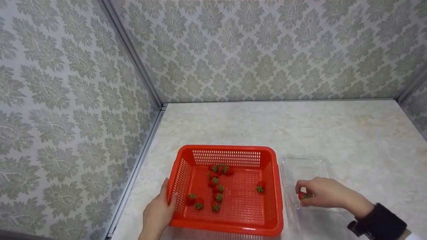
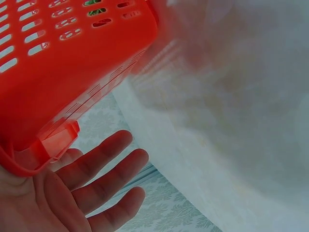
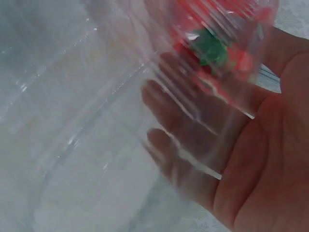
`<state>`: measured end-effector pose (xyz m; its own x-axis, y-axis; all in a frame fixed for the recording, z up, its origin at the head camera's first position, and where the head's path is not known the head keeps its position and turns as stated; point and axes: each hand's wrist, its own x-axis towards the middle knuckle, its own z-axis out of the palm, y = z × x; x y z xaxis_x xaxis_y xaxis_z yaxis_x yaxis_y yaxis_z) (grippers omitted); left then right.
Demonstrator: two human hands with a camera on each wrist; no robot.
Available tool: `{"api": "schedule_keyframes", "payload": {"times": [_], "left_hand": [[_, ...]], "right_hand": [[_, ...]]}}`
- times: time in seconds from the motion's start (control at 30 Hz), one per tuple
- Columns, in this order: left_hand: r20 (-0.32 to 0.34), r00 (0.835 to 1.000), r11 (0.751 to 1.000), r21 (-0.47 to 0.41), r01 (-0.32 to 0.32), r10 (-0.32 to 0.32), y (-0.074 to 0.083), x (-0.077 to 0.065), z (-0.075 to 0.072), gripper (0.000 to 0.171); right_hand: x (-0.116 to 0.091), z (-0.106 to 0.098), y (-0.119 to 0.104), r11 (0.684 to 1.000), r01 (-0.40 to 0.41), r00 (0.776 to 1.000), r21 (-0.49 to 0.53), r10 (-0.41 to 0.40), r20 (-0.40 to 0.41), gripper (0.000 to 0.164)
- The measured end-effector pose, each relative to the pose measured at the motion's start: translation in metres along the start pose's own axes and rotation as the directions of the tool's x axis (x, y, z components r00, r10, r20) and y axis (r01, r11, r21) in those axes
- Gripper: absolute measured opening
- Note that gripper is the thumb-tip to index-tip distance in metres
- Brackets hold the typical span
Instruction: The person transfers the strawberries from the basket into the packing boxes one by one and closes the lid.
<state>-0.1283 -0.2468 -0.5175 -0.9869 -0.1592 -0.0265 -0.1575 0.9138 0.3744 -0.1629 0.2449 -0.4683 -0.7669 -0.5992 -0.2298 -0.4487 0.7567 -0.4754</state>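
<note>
A red plastic basket (image 1: 230, 228) with slotted walls stands in front of me in the head view, several strawberries (image 1: 214, 181) with green leaves lying on its floor. At its left side my left hand (image 1: 157, 210) grips the rim, thumb over the edge and fingers outside. The left wrist view shows those fingers (image 2: 104, 186) fairly straight beside the basket wall (image 2: 72, 63). To the right, my right hand (image 1: 325, 193) pinches one strawberry (image 1: 302, 195) low over a clear plastic box (image 1: 302, 162). Through the clear plastic, the right wrist view shows that strawberry's green leaves (image 3: 211, 47).
The basket's right wall stands close beside the clear box. One strawberry (image 1: 260, 187) lies apart near that wall. Beneath everything is a pale marbled table (image 1: 233, 123), bordered by patterned wall panels (image 1: 250, 50) at the back and left.
</note>
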Motion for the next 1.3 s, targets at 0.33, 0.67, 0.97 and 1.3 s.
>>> {"api": "schedule_keyframes", "payload": {"times": [0.33, 0.67, 0.97, 1.3], "left_hand": [[0.027, 0.999, 1.0, -0.023, 0.02, -0.02, 0.001, 0.001, -0.001, 0.07], [0.023, 1.0, 0.998, -0.058, 0.023, -0.021, 0.0, 0.0, 0.0, 0.07], [0.036, 0.998, 0.995, -0.09, 0.05, -0.047, -0.001, 0.0, 0.0, 0.072], [0.055, 0.996, 0.992, -0.104, 0.072, -0.066, 0.0, 0.001, -0.001, 0.072]], "right_hand": [[-0.001, 0.025, 0.01, 0.999, 0.003, 1.0, 0.032, -0.003, -0.007, 0.018], [-0.002, 0.059, 0.021, 0.996, 0.003, 0.999, 0.093, 0.0, -0.034, 0.021], [-0.002, 0.073, 0.019, 0.999, -0.043, 0.995, 0.024, 0.045, -0.09, 0.022], [0.002, 0.08, 0.019, 0.994, -0.089, 0.979, -0.059, 0.077, -0.187, 0.024]]}}
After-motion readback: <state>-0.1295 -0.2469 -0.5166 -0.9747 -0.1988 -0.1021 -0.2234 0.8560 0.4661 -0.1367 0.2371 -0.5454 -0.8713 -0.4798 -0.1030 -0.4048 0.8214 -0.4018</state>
